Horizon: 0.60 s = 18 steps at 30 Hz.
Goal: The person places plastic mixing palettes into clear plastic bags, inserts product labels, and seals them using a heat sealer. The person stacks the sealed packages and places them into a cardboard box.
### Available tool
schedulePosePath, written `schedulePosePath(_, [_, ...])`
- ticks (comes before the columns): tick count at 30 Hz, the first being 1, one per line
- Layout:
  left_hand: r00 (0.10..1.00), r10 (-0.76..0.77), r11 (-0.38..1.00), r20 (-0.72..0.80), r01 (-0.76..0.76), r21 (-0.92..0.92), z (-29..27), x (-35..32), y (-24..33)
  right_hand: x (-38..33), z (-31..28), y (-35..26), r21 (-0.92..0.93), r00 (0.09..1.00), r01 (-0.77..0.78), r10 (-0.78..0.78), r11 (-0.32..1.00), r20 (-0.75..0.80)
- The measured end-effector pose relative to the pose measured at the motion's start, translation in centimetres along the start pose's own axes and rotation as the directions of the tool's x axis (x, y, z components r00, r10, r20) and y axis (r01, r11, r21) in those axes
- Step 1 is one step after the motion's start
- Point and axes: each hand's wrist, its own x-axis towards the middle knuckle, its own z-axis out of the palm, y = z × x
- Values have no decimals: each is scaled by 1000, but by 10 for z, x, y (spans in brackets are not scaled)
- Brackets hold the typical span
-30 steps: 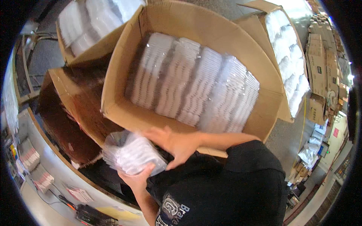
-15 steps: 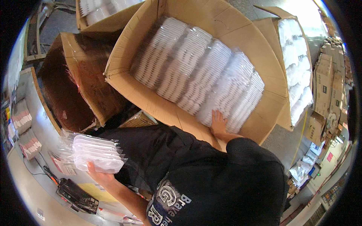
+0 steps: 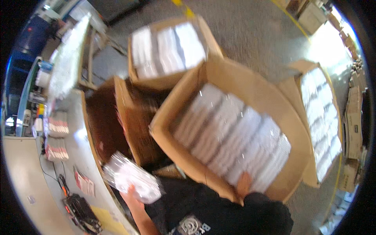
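Observation:
My left hand (image 3: 134, 198) grips a stack of white flat pieces in clear plastic bags (image 3: 135, 178), fingers closed on its near end. Loose clear film sticks out from the stack's far side. My right hand (image 3: 244, 184) reaches into the large cardboard box (image 3: 184, 160) in front of me. Its fingers, a little blurred, lie stretched out on the nearest of the bagged white packs (image 3: 235, 133), which stand in several tight rows in the box. I see nothing held in that hand.
Another carton of white packs (image 3: 168, 51) stands behind, and one more (image 3: 321, 117) at the right. A brown carton (image 3: 105, 121) sits open at the left. A table (image 3: 78, 156) along the left carries pink-and-white stacks (image 3: 56, 152) and a black device (image 3: 80, 211).
The view has swung up and left, showing more of the table and the far carton. My left hand still holds the bagged stack, now tilted differently. My right hand stays in the box.

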Motion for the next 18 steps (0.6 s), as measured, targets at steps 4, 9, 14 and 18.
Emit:
schedulePosePath(4, [1000, -16, 1000, 22, 16, -12, 31, 0, 3, 28, -10, -3, 44, 998, 22, -24, 999, 59])
schedulePosePath(9, [995, -33, 999, 90, 33, 5, 46, -4, 15, 68, -18, 6, 98, 994, 45, -54, 994, 95])
schedulePosePath(14, [995, -7, 1000, 101, 4, 28, 17, -6, 23, 100, -60, 14, 232, 989, 95, -118, 968, 89])
schedulePosePath(18, [1000, 10, 996, -25, -12, -84, -38, -15, 13, 119, -157, 7, 529, 965, 212, -261, 822, 18])
